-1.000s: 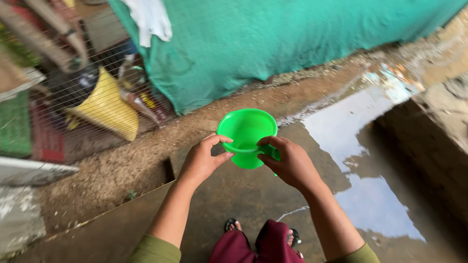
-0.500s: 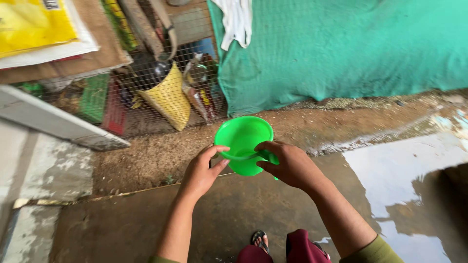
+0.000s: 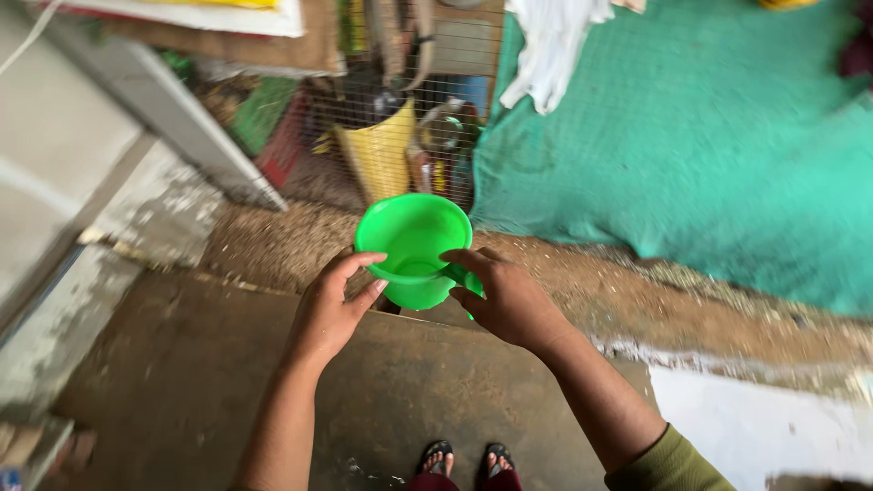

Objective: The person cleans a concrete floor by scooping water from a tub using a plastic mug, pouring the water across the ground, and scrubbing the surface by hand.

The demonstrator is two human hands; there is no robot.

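A bright green plastic mug point(image 3: 411, 238) with a side handle is held in front of me at waist height, mouth up. My right hand point(image 3: 506, 300) grips its handle. My left hand point(image 3: 330, 309) cups the near left side of the rim, thumb on the edge. Whether there is anything inside the mug cannot be told. Below, my feet in black sandals point(image 3: 464, 455) stand on the wet concrete floor point(image 3: 182, 364).
A green mesh sheet point(image 3: 709, 136) hangs ahead on the right with a white cloth point(image 3: 550, 41) over it. A wire cage front point(image 3: 382, 127) with a yellow bag point(image 3: 382, 155) behind it stands ahead. A grey concrete wall point(image 3: 82, 155) is at left; a puddle point(image 3: 764, 427) lies at right.
The view has swung left: the cage and wall now sit ahead and the puddle has slid off to the right. Both hands keep the same hold on the mug.
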